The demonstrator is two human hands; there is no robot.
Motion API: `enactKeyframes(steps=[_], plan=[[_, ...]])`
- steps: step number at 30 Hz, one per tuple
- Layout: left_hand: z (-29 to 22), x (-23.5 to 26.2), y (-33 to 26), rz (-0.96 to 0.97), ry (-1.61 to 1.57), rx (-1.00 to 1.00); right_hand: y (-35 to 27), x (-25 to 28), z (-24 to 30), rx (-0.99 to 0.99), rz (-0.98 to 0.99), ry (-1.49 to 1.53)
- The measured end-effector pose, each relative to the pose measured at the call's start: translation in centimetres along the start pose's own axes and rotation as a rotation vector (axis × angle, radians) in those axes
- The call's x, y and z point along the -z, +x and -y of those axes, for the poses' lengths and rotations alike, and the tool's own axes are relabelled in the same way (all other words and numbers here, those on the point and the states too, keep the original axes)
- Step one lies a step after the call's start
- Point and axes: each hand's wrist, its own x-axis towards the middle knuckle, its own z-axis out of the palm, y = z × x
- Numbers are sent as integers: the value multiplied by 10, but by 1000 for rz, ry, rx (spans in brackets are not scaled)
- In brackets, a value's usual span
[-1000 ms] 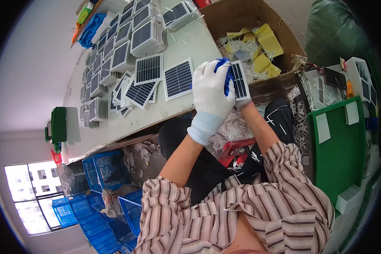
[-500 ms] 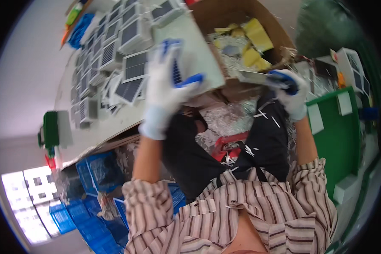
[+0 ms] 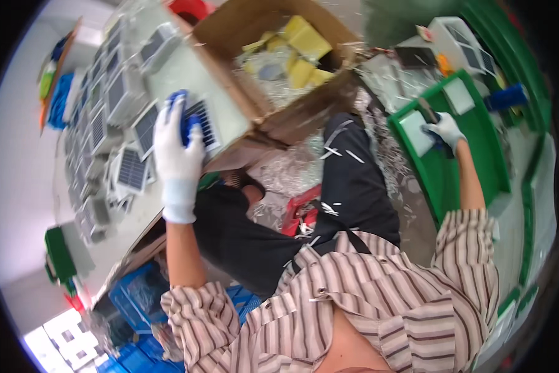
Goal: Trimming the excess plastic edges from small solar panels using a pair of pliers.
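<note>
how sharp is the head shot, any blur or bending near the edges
Head view: strong fisheye, the table edge bows and the corners go black; motion blur smears the small solar panels and cardboard box; the left hand and right hand are soft; striped shirt is sharpest.

Small dark solar panel, white-framed, flat on the bench edge at 10 o'clock, partly hidden. White rectangular piece lying in green tray at 2 o'clock.
</note>
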Motion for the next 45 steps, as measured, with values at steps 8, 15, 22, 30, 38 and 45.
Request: enactKeyframes(steps=[8,15,22,30,38,45], plan=[[-38,-26,-6,-129,76,-6,-63,-109,185,426,-168,416],[-62,-49,7,-126,26,14,-26,-215,279,778,257,924],[-57,-46,4,-133,56,47,-100,-219,267,1005,492,655],[-66,-51,8,-136,131,38,-28,-285,298,720,-177,1230],[-66,-36,6,-42,-6,-12,5,-252,306,279,854,1747],[-63,-30,3,-22,163,35,-21,-212,278,593,575,1019]])
